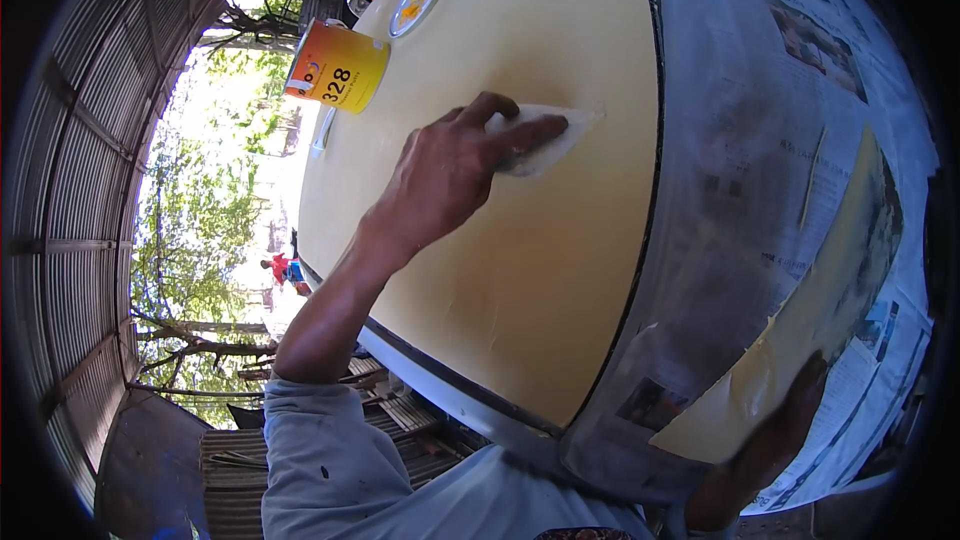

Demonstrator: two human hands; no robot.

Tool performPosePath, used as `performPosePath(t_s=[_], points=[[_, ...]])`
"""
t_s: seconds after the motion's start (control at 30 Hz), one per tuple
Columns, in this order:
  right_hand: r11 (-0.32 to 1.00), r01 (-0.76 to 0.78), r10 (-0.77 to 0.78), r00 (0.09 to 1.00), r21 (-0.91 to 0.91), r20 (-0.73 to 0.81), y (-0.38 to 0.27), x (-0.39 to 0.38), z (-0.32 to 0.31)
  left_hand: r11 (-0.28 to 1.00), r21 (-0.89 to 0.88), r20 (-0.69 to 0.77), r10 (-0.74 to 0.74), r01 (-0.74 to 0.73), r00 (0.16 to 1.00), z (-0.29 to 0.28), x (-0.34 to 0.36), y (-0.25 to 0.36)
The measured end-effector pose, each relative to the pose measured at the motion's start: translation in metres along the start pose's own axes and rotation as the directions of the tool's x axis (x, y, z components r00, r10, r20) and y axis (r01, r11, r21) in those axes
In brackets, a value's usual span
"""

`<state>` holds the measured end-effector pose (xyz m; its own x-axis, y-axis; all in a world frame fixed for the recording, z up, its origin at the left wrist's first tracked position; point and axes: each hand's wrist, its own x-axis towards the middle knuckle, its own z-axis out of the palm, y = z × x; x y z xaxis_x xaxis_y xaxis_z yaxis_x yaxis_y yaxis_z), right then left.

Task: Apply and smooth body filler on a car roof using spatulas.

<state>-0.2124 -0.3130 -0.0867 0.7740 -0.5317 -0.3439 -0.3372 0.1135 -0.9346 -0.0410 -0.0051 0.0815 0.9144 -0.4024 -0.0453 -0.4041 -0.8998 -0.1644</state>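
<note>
Nearest to us, low at the right, our right hand (765, 445) lay in shadow against the newspaper masking (760, 170), its fingers reaching up to the lower end of a pale yellow strip (800, 325) that ran slantwise across the paper; the hand was too dark for us to tell whether it gripped anything or only rested flat. Our left arm, in a grey sleeve (320, 460) pushed up to the elbow, came in from the lower edge and stretched out over the cream-yellow panel (500, 270). At its end our left hand (450, 170) was spread palm-down, the fingers pressing a small pale sheet (550, 140) flat against the panel, so that the sheet lay under the fingertips and stuck out beyond them toward the right. A dark seam (645, 270) divided the panel from the papered part, and a pale edge trim (440, 390) ran along the panel's lower side. Farther up the panel stood an orange and yellow tin (337, 67), well clear of the hand, with its round lid (416, 3) lying just beyond it. A corrugated metal wall (85, 240) curved along the left, and past it we saw sunlit trees (190, 230), overexposed and hard to read.
</note>
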Motion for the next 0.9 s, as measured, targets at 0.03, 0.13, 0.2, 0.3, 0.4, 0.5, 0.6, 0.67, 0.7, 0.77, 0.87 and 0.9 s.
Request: performPosePath(t_s=[0.03,0.13,0.2,0.3,0.4,0.5,0.6,0.67,0.7,0.77,0.87,0.9], points=[[0.998,0.043,-0.042,0.999,-0.046,0.029,0.004,0.004,-0.001,1.0,0.024,0.017,-0.011,0.01,1.0,-0.001,-0.009,0.005],[0.983,0.131,-0.118,0.988,-0.13,0.102,0.012,0.005,-0.002,0.999,0.031,0.03,-0.019,0.018,0.999,-0.001,-0.036,0.018],[0.92,0.259,-0.23,0.964,-0.295,0.131,0.004,-0.003,0.002,1.0,0.019,0.031,-0.008,0.008,0.999,-0.003,-0.052,0.028],[0.77,0.481,-0.427,0.877,-0.42,0.221,-0.01,-0.005,0.003,0.999,0.029,0.043,-0.029,0.028,0.999,-0.006,-0.072,0.044],[0.971,-0.183,0.191,0.981,0.153,-0.043,-0.043,-0.008,0.025,0.998,0.047,0.086,-0.046,0.042,0.995,-0.006,-0.094,0.059],[0.995,0.1,-0.098,0.992,-0.019,0.081,-0.016,-0.006,0.021,0.991,0.115,0.141,-0.09,0.074,0.986,-0.007,-0.121,0.068],[0.739,0.529,-0.473,0.849,-0.417,0.237,-0.012,-0.005,0.009,0.997,0.062,0.183,-0.051,0.04,0.982,-0.004,-0.139,0.076],[0.643,0.618,-0.559,0.783,-0.452,0.273,-0.017,-0.004,0.008,0.996,0.067,0.153,-0.061,0.051,0.986,-0.003,-0.148,0.084],[0.537,0.693,-0.635,0.707,-0.481,0.311,-0.019,-0.004,0.009,0.995,0.074,0.124,-0.069,0.06,0.99,-0.004,-0.153,0.088],[0.487,0.731,-0.662,0.666,-0.478,0.343,-0.025,-0.003,0.01,0.995,0.067,0.138,-0.081,0.072,0.987,-0.004,-0.163,0.094],[0.422,0.761,-0.687,0.623,-0.493,0.373,-0.024,-0.001,0.011,0.994,0.088,0.154,-0.072,0.059,0.985,-0.006,-0.175,0.099],[0.41,0.755,-0.686,0.625,-0.512,0.372,-0.023,0.0,0.012,0.995,0.082,0.167,-0.061,0.047,0.984,-0.008,-0.178,0.1]])
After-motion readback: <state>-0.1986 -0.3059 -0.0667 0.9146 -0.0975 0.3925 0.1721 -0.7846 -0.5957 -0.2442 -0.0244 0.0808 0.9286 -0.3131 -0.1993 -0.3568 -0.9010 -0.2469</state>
